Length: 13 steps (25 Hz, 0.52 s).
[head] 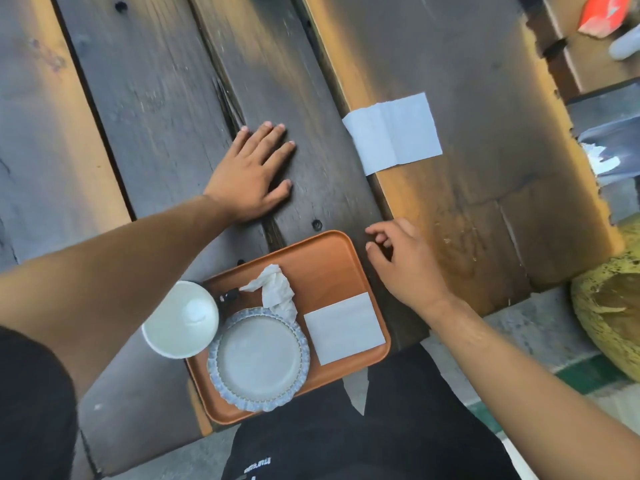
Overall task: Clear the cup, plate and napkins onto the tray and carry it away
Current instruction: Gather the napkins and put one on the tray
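1. Orange tray [322, 261] sits at the near edge of the dark plank table [156, 98], one corner hanging slightly past the edge.
2. White paper cup [180, 319] is upright at the tray's left side and overlaps the left rim; whether it stands fully inside the tray can't be told.
3. Round plate [259, 358] with a blue scalloped rim lies on the near-left part of the tray, just beside the cup.
4. Crumpled napkin [275, 289] is on the tray, its lower end draped over the plate's far rim.
5. Folded napkin [344, 328] lies flat on the tray's right side, close to the right rim, next to the plate.
6. Flat napkin [393, 133] is off the tray — out on the table, spanning a gap between planks, well apart from the tray.
7. Left hand [252, 171] — palm down on the table beyond the tray, fingers straight and slightly spread, holding nothing.
8. Right hand [405, 265] is just beside the tray's far-right corner, fingers loosely curled, thumb and forefinger near each other, nothing between them. Contact with the tray rim can't be confirmed.
9. Small dark object [228, 295] on the tray between cup and crumpled napkin — too small to identify.
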### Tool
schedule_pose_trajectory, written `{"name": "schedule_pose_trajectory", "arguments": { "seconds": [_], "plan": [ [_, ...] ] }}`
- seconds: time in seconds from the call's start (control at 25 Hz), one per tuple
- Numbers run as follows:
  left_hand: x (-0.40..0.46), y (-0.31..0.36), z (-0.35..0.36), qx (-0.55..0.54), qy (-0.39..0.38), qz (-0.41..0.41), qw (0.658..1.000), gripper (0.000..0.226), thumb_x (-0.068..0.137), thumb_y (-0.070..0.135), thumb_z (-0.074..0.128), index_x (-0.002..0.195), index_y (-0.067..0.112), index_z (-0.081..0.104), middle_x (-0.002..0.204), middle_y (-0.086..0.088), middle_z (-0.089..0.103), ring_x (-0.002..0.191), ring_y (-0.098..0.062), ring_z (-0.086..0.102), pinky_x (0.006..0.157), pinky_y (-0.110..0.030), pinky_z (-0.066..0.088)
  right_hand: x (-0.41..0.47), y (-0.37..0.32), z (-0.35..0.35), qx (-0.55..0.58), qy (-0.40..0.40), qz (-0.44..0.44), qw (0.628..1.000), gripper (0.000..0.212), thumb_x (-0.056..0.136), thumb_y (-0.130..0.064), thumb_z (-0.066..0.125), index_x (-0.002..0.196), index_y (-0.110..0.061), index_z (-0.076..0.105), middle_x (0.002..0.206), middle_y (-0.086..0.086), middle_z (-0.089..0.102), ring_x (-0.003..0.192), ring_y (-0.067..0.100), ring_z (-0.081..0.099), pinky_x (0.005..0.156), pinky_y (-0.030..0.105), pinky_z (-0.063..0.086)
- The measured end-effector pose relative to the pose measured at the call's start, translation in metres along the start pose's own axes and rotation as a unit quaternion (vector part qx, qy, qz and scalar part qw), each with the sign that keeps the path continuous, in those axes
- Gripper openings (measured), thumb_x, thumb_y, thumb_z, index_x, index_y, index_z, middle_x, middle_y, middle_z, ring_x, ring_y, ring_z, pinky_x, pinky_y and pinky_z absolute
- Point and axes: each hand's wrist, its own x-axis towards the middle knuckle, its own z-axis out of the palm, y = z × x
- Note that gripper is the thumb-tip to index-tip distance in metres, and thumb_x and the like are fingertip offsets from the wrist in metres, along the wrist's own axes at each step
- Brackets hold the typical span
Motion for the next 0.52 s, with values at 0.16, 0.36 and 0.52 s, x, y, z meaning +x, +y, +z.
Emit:
{"name": "schedule_pose_trajectory", "arguments": {
  "seconds": [0.16,0.36,0.52],
  "plan": [
    [0.024,0.019,0.011,-0.013,0.01,-0.038,0.999,0.075,0.098,0.056,0.032,0.158,0.011,0.025,0.167,-0.014,0.015,0.156,-0.03,0.01,0.126,-0.054,0.006,0.035,0.0,-0.014,-0.033,0.127,0.028,0.991,0.026,0.096,-0.027,0.064,0.119,-0.016,0.066,0.116,0.005,0.057,0.109,0.023,0.053,0.094,0.039,0.052],
    [0.024,0.019,0.025,-0.031,0.06,-0.057,0.996,0.07,0.098,0.052,0.036,0.157,0.016,0.026,0.168,-0.008,0.016,0.157,-0.024,0.009,0.126,-0.052,0.007,0.085,-0.003,-0.032,-0.059,0.207,0.065,0.974,0.04,0.091,-0.034,0.067,0.126,-0.015,0.063,0.121,0.009,0.055,0.112,0.026,0.05,0.098,0.041,0.049],
    [0.025,0.018,0.026,-0.036,0.079,-0.058,0.995,0.069,0.096,0.051,0.041,0.156,0.017,0.03,0.167,-0.007,0.019,0.156,-0.023,0.012,0.126,-0.052,0.009,0.115,-0.009,-0.034,-0.073,0.222,0.084,0.969,0.061,0.088,-0.045,0.069,0.135,-0.009,0.056,0.124,0.011,0.052,0.114,0.029,0.048,0.099,0.04,0.045]
  ]
}}
